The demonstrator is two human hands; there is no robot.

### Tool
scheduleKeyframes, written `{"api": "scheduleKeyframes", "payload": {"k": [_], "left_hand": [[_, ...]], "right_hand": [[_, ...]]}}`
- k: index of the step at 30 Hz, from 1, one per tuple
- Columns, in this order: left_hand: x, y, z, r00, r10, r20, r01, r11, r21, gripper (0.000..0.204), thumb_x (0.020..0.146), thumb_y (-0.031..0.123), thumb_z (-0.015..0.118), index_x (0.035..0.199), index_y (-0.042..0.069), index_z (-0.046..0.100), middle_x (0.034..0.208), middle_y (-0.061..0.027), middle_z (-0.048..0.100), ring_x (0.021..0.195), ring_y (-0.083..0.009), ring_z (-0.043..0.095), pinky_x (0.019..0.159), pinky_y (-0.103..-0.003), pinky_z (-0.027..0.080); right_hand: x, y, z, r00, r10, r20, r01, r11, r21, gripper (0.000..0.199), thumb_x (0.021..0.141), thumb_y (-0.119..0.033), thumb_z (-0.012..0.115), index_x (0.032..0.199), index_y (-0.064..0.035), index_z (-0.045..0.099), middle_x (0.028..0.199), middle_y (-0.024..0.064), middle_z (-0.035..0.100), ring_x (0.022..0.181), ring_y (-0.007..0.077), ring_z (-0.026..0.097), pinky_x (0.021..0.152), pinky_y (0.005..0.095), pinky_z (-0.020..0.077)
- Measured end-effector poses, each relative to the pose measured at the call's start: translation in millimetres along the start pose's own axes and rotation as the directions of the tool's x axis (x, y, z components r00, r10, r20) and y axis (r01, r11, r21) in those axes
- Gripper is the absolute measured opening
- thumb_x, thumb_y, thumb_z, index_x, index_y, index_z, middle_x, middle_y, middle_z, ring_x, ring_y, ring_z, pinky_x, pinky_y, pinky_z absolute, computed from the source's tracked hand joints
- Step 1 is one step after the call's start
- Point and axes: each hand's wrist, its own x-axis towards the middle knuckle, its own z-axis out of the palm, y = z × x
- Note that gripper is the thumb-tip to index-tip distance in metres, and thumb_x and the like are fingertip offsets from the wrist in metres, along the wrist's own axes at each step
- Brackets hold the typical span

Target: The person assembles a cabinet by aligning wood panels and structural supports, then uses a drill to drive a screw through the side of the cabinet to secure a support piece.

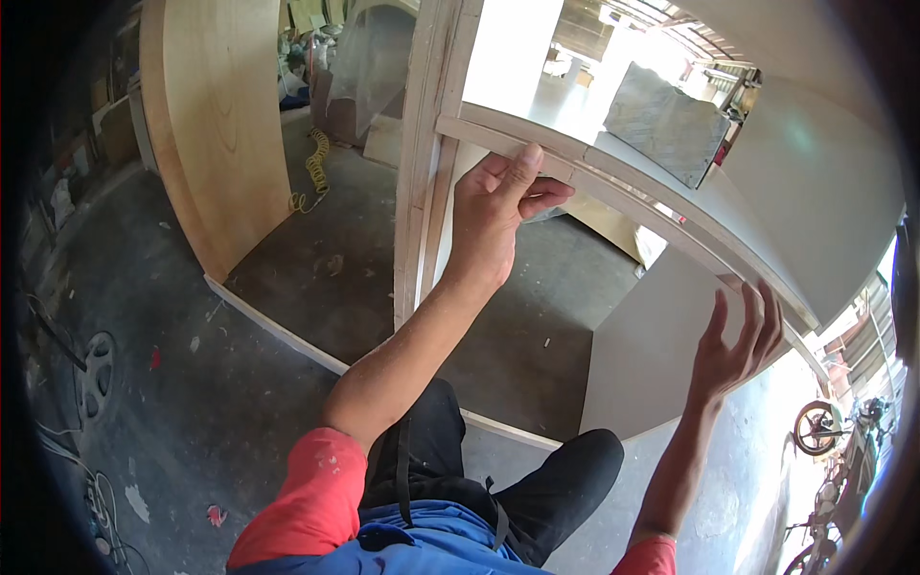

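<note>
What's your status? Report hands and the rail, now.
Left hand gripping the wooden rail near the upright post. Right hand open, fingers against the rail's lower end. Grey board lies on the panel above; nothing blocking.

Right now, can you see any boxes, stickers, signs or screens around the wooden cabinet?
No clear packages, labels, signs or screens show.
Nearest to one: brownish box-like shapes stacked at the far left wall, too dim to tell what they are.
The left hand grips the pale wooden strip, which is bare.
</note>
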Motion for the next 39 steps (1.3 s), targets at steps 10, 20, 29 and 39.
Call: {"api": "scheduleKeyframes", "payload": {"k": [10,20,29,39], "left_hand": [[5,-10,5,0.998,0.035,0.043,-0.032,0.997,-0.070,0.031,0.097,0.033,0.068,0.100,0.003,0.060,0.097,-0.0117,0.070,0.090,-0.0232,0.071,0.088,-0.039,0.058],[11,16,-13,0.999,0.018,0.028,-0.019,0.999,0.034,0.033,0.095,0.031,0.070,0.111,0.003,0.063,0.101,-0.0107,0.070,0.093,-0.0214,0.070,0.091,-0.039,0.057],[15,11,-10,0.999,0.050,-0.002,-0.050,0.997,0.060,0.033,0.095,0.031,0.070,0.113,0.004,0.063,0.105,-0.0079,0.069,0.095,-0.0191,0.069,0.089,-0.038,0.056],[11,5,-3,0.997,0.065,-0.032,-0.064,0.998,0.009,0.036,0.097,0.029,0.068,0.120,0.004,0.059,0.112,-0.0073,0.067,0.103,-0.0180,0.066,0.092,-0.038,0.056]], "right_hand": [[-2,30,22,0.612,0.494,0.618,-0.544,-0.304,0.782,0.044,0.103,-0.047,0.051,0.124,-0.0079,0.059,0.108,0.0100,0.070,0.100,0.0209,0.068,0.079,0.0305,0.0542],[1,41,28,0.644,0.491,0.587,-0.456,-0.369,0.810,0.028,0.103,-0.030,0.057,0.115,-0.0056,0.064,0.107,0.0099,0.071,0.100,0.0216,0.071,0.080,0.0301,0.0615],[-3,50,39,0.665,0.514,0.542,-0.384,-0.386,0.838,0.025,0.103,-0.026,0.058,0.109,-0.0039,0.067,0.105,0.0102,0.072,0.096,0.0217,0.072,0.084,0.0310,0.0615],[-1,50,35,0.616,0.554,0.559,-0.455,-0.329,0.827,0.026,0.103,-0.028,0.059,0.111,-0.0046,0.065,0.102,0.0096,0.072,0.093,0.0200,0.072,0.081,0.0322,0.0620]]}}
